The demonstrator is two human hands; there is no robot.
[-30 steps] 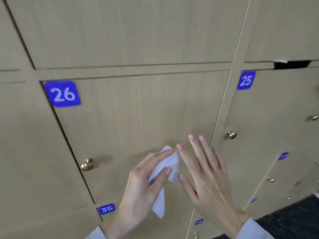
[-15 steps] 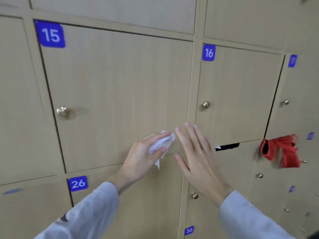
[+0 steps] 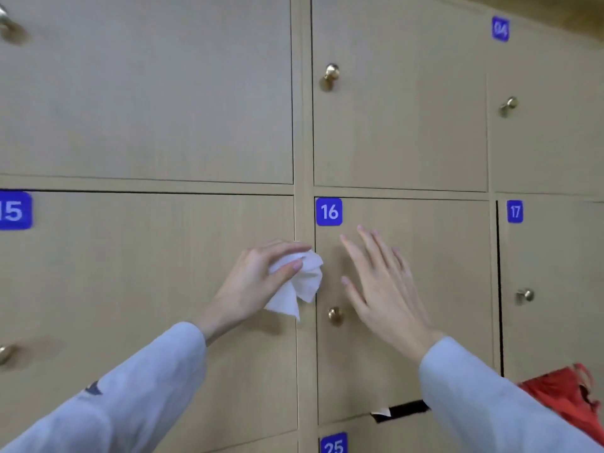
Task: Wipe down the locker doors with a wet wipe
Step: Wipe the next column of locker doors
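Your sleeves: two pale grey-blue fabric sleeves [image 3: 137,387] reach up from the bottom corners toward the lockers.
Your left hand: your left hand [image 3: 258,286] pinches the crumpled white wet wipe [image 3: 300,282] between thumb and fingers, with a loose tail of it hanging below your palm.
Wipe position: you hold it at the vertical frame strip between door 15 and door 16, just below and left of the blue square label reading 16 [image 3: 329,211].
Your right hand: your right hand [image 3: 382,289] is released, fingers straight and spread, holding nothing, in front of the light wood-grain locker door numbered 16 [image 3: 441,256]; you cannot tell whether it touches the door.
Knob: the round brass knob [image 3: 335,314] of door 16 sits between your two hands, just below the wipe.
Neighbouring doors: the light wood door labelled 15 [image 3: 130,273] lies to your left, the door labelled 17 [image 3: 555,256] to your right.
Lower right: a red fabric item [image 3: 562,393] shows behind your right sleeve.
Upper row: further wood-grain doors with brass knobs sit above.
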